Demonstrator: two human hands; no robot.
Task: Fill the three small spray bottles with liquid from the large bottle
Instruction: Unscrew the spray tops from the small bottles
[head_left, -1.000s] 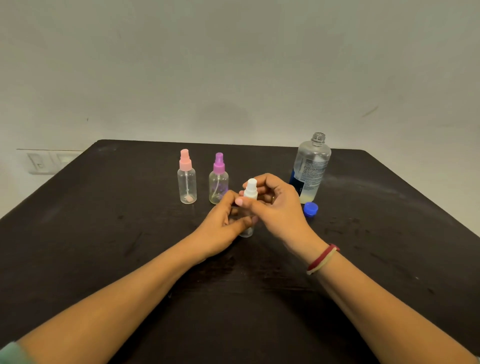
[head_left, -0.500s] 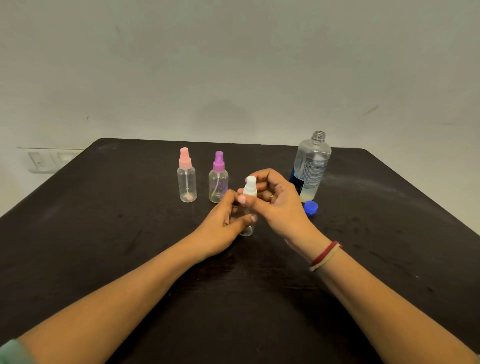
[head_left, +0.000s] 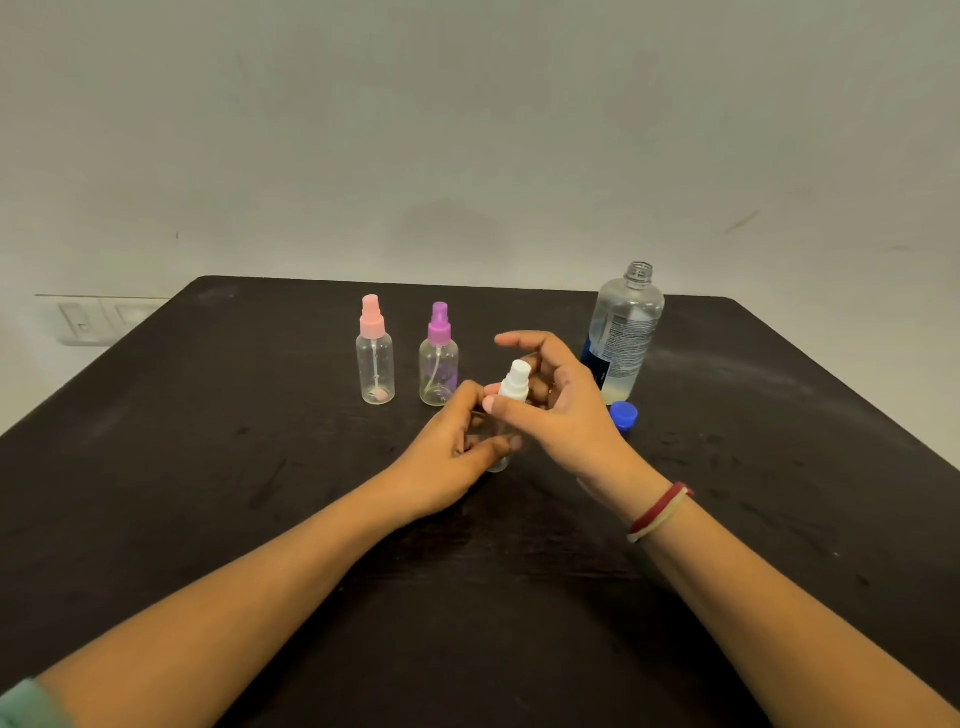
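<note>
On the dark table (head_left: 208, 467), my left hand (head_left: 457, 441) grips the clear body of a small spray bottle with a white spray top (head_left: 515, 382). My right hand (head_left: 550, 400) pinches that white top between thumb and fingers, index finger raised. The bottle's body is mostly hidden by both hands. Farther back stand a pink-topped spray bottle (head_left: 375, 358) and a purple-topped spray bottle (head_left: 439, 364), both upright and capped. The large clear bottle (head_left: 623, 338) stands uncapped at the right with a little liquid at its bottom. Its blue cap (head_left: 623, 414) lies on the table beside it.
A pale wall rises behind the table, with a switch plate (head_left: 88, 319) at the far left. The table's back edge runs just behind the bottles. My right wrist wears a red and beige band (head_left: 660, 512).
My right hand has lifted slightly and its index finger has straightened upward while still on the white top. My left hand keeps its grip on the small bottle. Nothing else moved.
</note>
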